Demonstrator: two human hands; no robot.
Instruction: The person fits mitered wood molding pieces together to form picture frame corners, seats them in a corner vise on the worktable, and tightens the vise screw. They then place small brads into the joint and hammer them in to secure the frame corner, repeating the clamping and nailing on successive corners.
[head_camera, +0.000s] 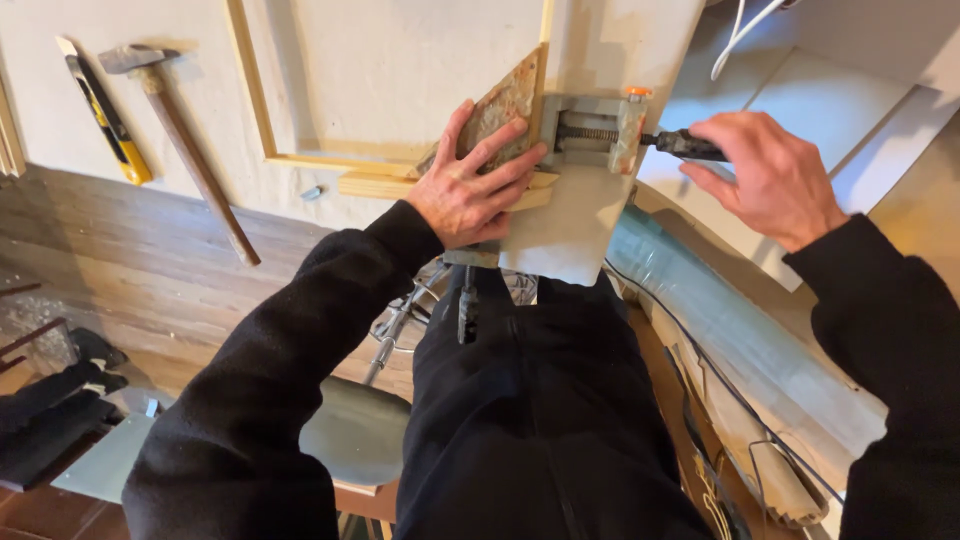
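Pale wooden frame strips meet at a corner on the light worktop, held in a grey metal corner clamp. The left hand lies flat and spread, fingers extended, pressing down on a mottled triangular plate at the frame's corner, gripping nothing. To the right, the right hand curls loosely about the clamp's dark screw handle, fingertips pinching it. Far left on the worktop lie a wooden-handled hammer and a yellow utility knife, well apart from both hands.
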